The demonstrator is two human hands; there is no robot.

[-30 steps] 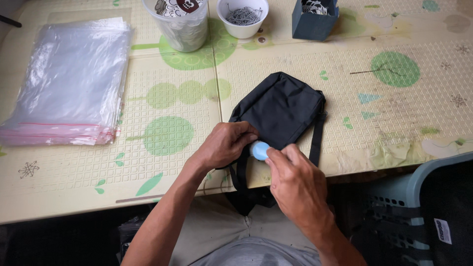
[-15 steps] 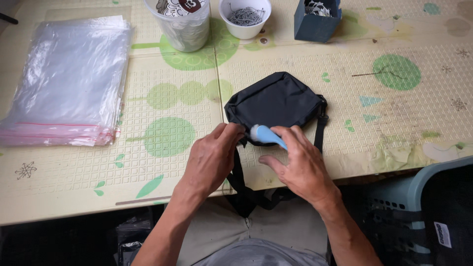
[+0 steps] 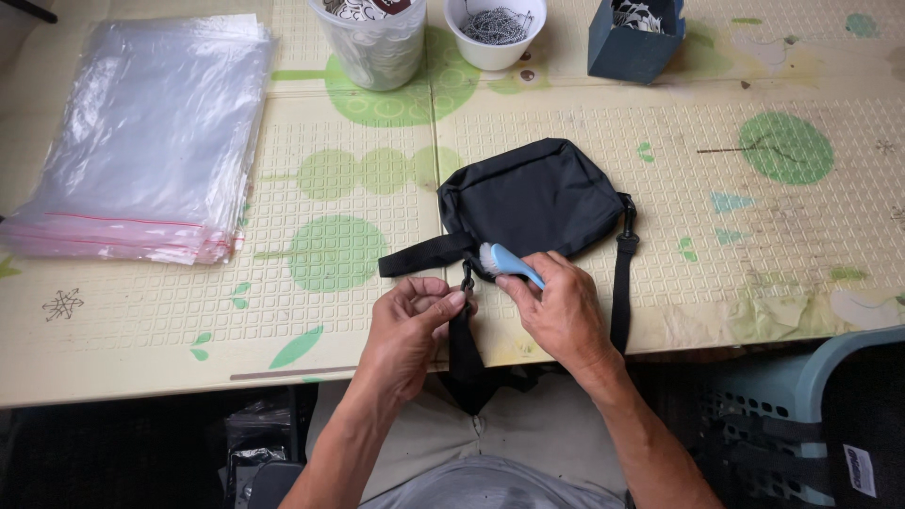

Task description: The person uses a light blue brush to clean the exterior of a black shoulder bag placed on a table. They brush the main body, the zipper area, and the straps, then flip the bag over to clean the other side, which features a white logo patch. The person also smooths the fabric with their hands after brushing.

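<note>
The right hand (image 3: 564, 306) is covering most of the blue brush's handle (image 3: 514, 264). The black strap (image 3: 464, 353) is dropping out of sight below the table (image 3: 141, 349) edge. The top edge is cropping the clear cup (image 3: 372, 42), white bowl (image 3: 495, 33) and blue box (image 3: 633, 38); their contents are too small to tell.

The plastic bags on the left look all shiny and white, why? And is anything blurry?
Head view: soft light from above glares off the stack of clear plastic bags, whitening its top. The black bag stays dark, its folds hard to see. The left hand, the right hand and the blue brush look sharp; shadows are faint.
</note>
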